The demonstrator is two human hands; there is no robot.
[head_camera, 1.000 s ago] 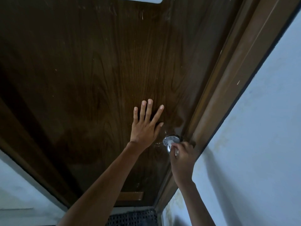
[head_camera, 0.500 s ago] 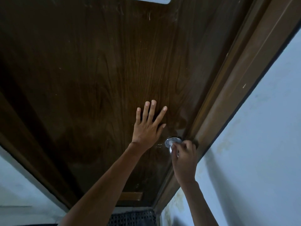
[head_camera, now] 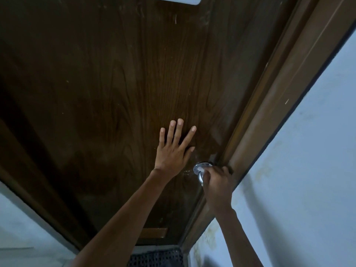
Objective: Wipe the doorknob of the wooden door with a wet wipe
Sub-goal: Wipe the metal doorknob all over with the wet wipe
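The dark wooden door [head_camera: 115,93] fills most of the view. Its round silver doorknob [head_camera: 198,171] sits at the door's right edge, next to the frame. My right hand [head_camera: 217,185] is closed around the knob from below and from the right, covering most of it. A small pale bit of the wet wipe [head_camera: 204,169] shows at my fingertips against the metal. My left hand [head_camera: 173,151] lies flat on the door just left of and above the knob, fingers spread, holding nothing.
The brown door frame [head_camera: 269,112] runs along the right of the door, with a pale wall [head_camera: 308,170] beyond it. A dark perforated mat [head_camera: 156,257] lies at the foot of the door. A white object [head_camera: 179,0] is at the door's top edge.
My right hand's fingers have shifted slightly around the knob. My left hand has stayed flat on the door. The view has moved a little.
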